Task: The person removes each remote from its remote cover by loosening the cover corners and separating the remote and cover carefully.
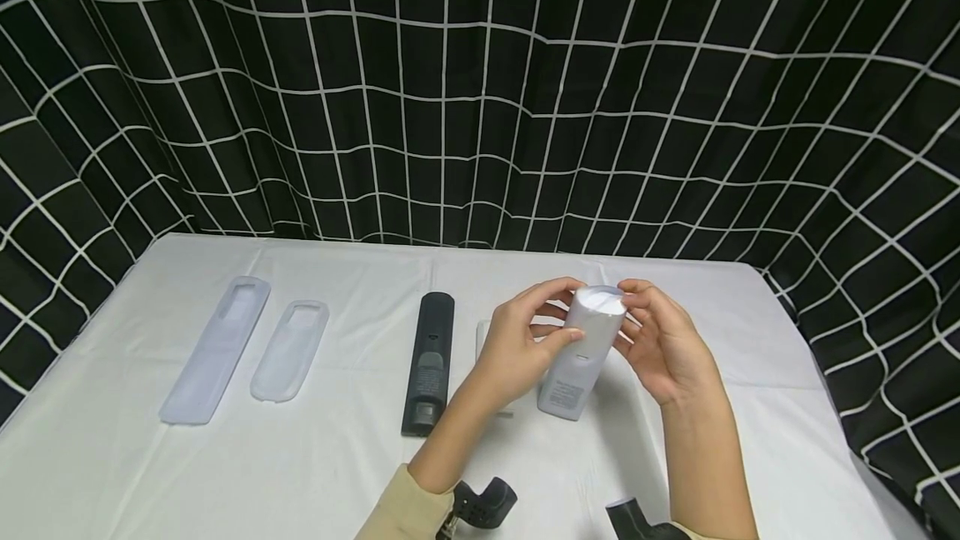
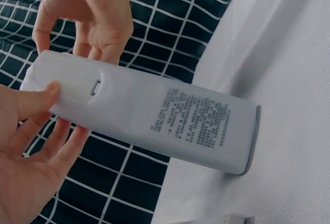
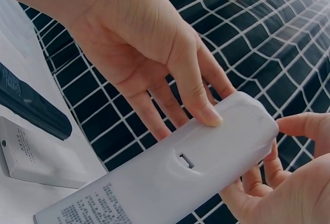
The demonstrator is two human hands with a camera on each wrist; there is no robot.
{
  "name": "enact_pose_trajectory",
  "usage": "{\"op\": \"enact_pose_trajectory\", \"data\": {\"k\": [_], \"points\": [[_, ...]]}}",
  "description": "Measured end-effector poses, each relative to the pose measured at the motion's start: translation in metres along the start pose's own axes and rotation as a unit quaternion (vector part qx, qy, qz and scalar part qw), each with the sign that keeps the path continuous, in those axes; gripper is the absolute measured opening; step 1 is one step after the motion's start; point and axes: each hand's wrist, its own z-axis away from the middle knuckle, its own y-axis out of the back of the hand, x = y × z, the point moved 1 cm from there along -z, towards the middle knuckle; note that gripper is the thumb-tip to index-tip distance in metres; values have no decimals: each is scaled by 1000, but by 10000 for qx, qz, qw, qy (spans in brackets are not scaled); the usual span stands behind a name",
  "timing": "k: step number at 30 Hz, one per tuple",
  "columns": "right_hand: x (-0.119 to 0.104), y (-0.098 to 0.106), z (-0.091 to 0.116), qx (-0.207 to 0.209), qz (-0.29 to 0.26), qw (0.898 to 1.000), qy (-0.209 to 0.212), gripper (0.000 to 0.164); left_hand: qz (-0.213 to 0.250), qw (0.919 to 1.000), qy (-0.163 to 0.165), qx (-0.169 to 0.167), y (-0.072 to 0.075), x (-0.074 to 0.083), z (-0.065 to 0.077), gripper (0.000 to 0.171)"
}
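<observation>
A white remote control [image 1: 581,357] is held tilted above the table, its back with battery cover and printed label facing me. My left hand [image 1: 517,344] grips it near the upper end, thumb on the battery cover [image 3: 227,131] and fingers behind. At the same end, my right hand [image 1: 663,344] pinches the corner and edge, fingertips round the side. The lower end [image 2: 252,141] comes close to the white cloth. Left of my hands lies a dark remote control [image 1: 429,365], back up. A white block-like device [image 3: 38,154] with printed text is mostly hidden behind my left hand in the head view.
Two translucent sleeves, one long [image 1: 216,352] and one shorter [image 1: 290,352], lie at the left of the white-covered table [image 1: 360,482]. A black curtain with white grid lines [image 1: 465,107] hangs behind and around the table. Black wrist mounts [image 1: 487,502] sit at both forearms.
</observation>
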Motion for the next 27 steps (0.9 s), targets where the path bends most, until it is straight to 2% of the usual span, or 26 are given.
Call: {"op": "enact_pose_trajectory", "data": {"k": [4,12,20,24,27], "points": [[0,0,0,23,-11,10000,15,21,-6,10000,-13,27,0,0,0,49],[-2,-7,1,275,-43,9996,75,30,0,10000,-5,38,0,2,1,49],[-1,-12,0,482,-151,9987,87,28,-25,10000,28,77,-1,4,2,48],[1,-12,-1,443,-188,9988,103,18,-56,9999,1,122,-2,3,2,48],[2,-10,-3,268,-101,9996,82,14,-108,9998,-24,190,-1,2,1,48]]}}
